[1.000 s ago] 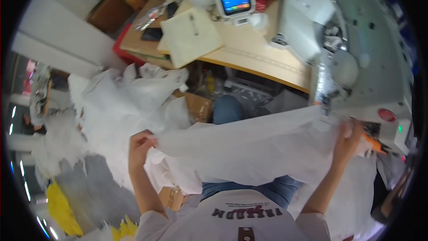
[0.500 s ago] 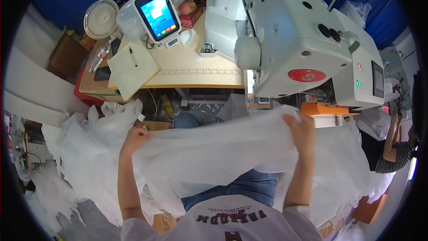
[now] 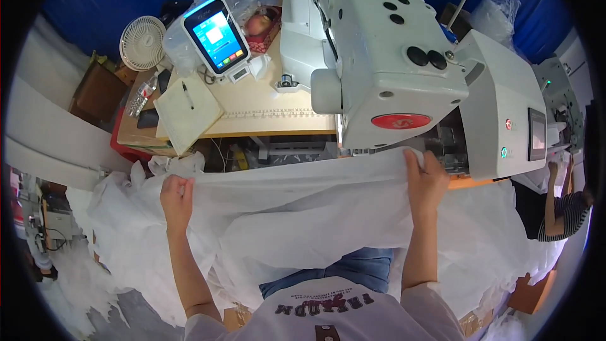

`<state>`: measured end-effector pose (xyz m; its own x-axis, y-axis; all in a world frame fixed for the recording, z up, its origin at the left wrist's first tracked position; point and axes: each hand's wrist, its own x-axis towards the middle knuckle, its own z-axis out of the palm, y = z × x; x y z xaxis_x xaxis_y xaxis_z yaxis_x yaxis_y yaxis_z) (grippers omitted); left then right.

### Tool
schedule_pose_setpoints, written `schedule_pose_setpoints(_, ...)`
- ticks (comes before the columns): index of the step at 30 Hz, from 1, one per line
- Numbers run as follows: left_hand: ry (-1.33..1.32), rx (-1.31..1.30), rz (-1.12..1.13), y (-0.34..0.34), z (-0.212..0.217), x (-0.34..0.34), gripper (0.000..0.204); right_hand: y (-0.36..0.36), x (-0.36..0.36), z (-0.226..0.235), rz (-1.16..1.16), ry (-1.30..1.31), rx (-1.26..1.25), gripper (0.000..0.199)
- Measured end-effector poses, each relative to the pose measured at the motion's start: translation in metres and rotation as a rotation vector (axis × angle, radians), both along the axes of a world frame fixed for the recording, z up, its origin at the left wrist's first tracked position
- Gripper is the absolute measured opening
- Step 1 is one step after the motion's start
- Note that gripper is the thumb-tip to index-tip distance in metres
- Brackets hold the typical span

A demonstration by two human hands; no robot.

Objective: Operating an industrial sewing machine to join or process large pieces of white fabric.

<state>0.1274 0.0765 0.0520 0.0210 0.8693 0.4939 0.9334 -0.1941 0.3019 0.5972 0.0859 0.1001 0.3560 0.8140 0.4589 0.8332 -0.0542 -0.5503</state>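
A wide sheet of thin white fabric [image 3: 303,205] is stretched between my two hands and drapes down over my lap. At its upper left edge, my left hand [image 3: 177,201] is closed in a pinch on the cloth. My right hand [image 3: 426,180] grips the upper right edge, thumb on the near side, close below the head of the large white sewing machine [image 3: 385,82]. The top edge between the hands runs nearly straight, just in front of the table edge. Fingertips behind the cloth are partly hidden.
A wooden table [image 3: 271,127] carries a lit touchscreen [image 3: 216,36], a notebook [image 3: 187,113] with a pen, and a small fan [image 3: 142,43]. A control box [image 3: 505,107] stands right of the machine head. More white fabric [image 3: 126,227] heaps around me. Another person [image 3: 565,215] works at far right.
Both hands have pulled the fabric's top edge tauter and wider, the left hand shifting slightly left. The view has shifted, so the machine head appears further left.
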Motion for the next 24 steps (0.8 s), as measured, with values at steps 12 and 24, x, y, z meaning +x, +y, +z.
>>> schedule_pose_setpoints(12,-0.71,-0.296,0.04,0.031,0.005,0.066,0.019,0.027,0.066,-0.02,-0.238,-0.537,0.009,0.016)
schedule_pose_setpoints(24,-1.063,-0.884,-0.114,-0.049,-0.075,-0.02,0.014,0.03,0.115,-0.059,-0.167,-0.155,-0.052,0.025)
